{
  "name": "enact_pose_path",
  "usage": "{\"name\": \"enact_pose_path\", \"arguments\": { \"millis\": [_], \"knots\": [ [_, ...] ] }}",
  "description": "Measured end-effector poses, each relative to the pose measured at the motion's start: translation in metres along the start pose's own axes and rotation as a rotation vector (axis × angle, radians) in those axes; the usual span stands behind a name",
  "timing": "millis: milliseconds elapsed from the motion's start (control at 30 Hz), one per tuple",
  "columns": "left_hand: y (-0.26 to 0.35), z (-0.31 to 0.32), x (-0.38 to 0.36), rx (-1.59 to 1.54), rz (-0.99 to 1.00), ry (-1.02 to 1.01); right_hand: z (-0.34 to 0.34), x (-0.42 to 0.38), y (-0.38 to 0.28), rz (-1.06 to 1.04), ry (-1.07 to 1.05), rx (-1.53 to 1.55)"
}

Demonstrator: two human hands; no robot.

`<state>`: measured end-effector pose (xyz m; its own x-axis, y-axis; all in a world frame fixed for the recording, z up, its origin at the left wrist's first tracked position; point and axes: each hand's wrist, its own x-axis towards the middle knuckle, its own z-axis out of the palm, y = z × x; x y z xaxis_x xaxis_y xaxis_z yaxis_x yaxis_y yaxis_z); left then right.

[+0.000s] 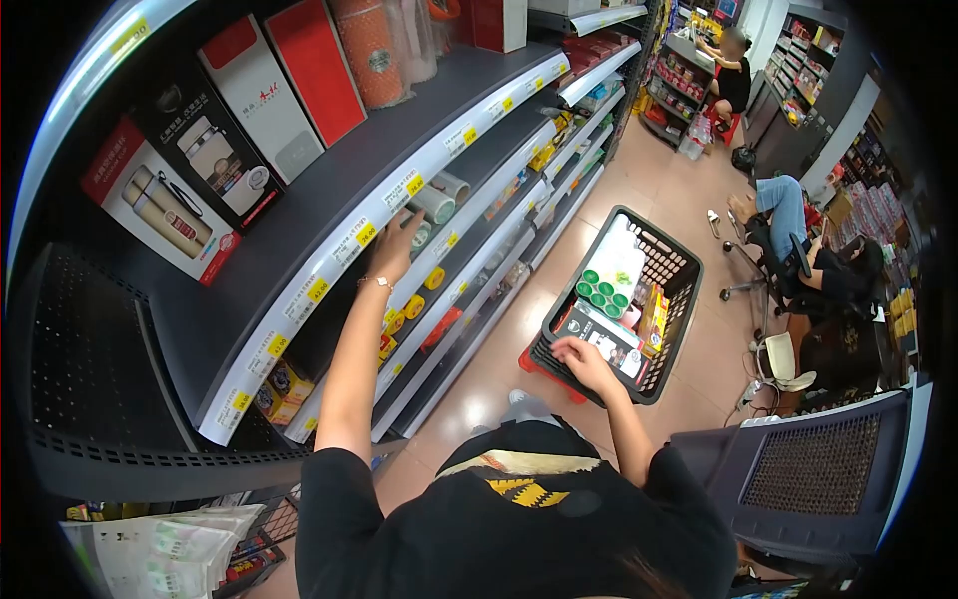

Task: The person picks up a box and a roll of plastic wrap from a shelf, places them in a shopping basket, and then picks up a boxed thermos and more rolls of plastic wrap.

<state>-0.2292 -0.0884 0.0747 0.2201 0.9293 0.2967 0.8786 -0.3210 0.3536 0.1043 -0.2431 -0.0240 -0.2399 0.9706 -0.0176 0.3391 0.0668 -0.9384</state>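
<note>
Tape rolls and a boxed item

Your tape rolls [436, 203] lie sideways on the second shelf; the dark box [599, 336] lies flat in the basket.

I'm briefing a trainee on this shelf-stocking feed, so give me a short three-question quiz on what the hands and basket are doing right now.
1. True or false: the left hand reaches up to the shelf of tape rolls.
2. Multiple choice: the right hand rests on A) a flask box, B) a dark flat box in the basket, C) the floor.
3. Fill in: the black shopping basket holds a pack with round ____ lids.

Key: 1 true. 2 B. 3 green.
</note>
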Motion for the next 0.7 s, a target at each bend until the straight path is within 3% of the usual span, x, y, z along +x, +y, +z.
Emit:
{"name": "enact_pose_path", "arguments": {
  "millis": [100,200,300,433,600,700],
  "knots": [
    [-0.008,0.006,0.004,-0.085,-0.027,0.03,0.015,0.055,0.001,-0.202,-0.027,-0.2],
    [-0.004,0.01,0.01,-0.181,-0.106,0.063,0.034,0.109,-0.042,-0.32,-0.1,-0.083],
    [-0.001,0.013,0.006,0.011,-0.062,0.155,0.057,0.151,-0.074,-0.382,-0.113,-0.034],
    [-0.005,0.019,0.004,-0.01,-0.032,0.217,0.077,0.19,-0.089,-0.525,0.037,-0.282],
    [-0.007,0.021,0.006,-0.017,-0.073,0.165,0.079,0.22,-0.105,-0.583,0.061,-0.437],
    [-0.006,0.019,0.009,-0.08,-0.157,0.031,0.083,0.227,-0.103,-0.585,0.028,-0.472]
  ]
}}
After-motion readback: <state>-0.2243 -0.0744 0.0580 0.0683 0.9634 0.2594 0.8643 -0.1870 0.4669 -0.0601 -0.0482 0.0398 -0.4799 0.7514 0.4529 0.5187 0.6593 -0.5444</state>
